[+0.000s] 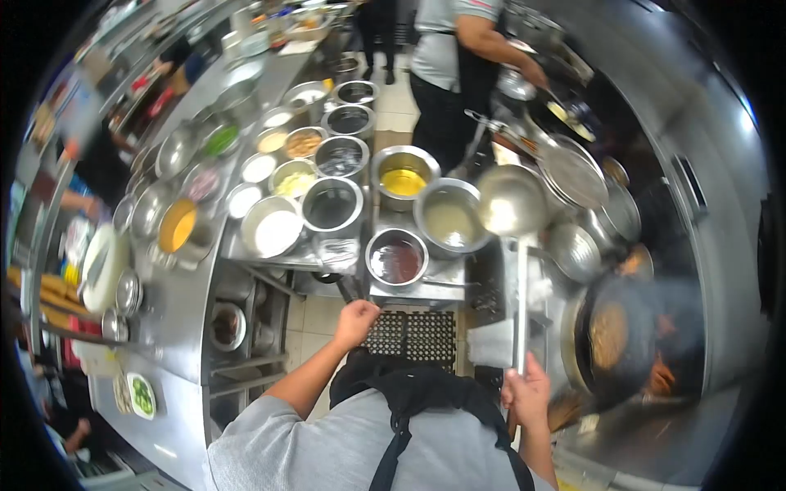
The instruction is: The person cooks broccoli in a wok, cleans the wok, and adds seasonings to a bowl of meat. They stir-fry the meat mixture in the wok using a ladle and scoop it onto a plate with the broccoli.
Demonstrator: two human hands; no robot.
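Observation:
My right hand (528,389) is closed around the long pale handle of a large ladle (513,199). Its wide metal bowl is raised at the right edge of a pot of cloudy liquid (449,219). In front of my body, my left hand (358,322) is closed near the counter's front edge. A dark, narrow object (350,288) shows just beyond its fingers, but I cannot tell what it is. Nearby stand a pot of dark reddish liquid (397,258) and a pot of yellow oil (404,178).
On my right, a smoking wok (616,337) holds brown food over the stove. Several steel pots with white and yellow contents (277,231) crowd the counter at left. Ahead, a co-worker (458,65) reaches over a pan. A rubber mat (409,335) covers the floor.

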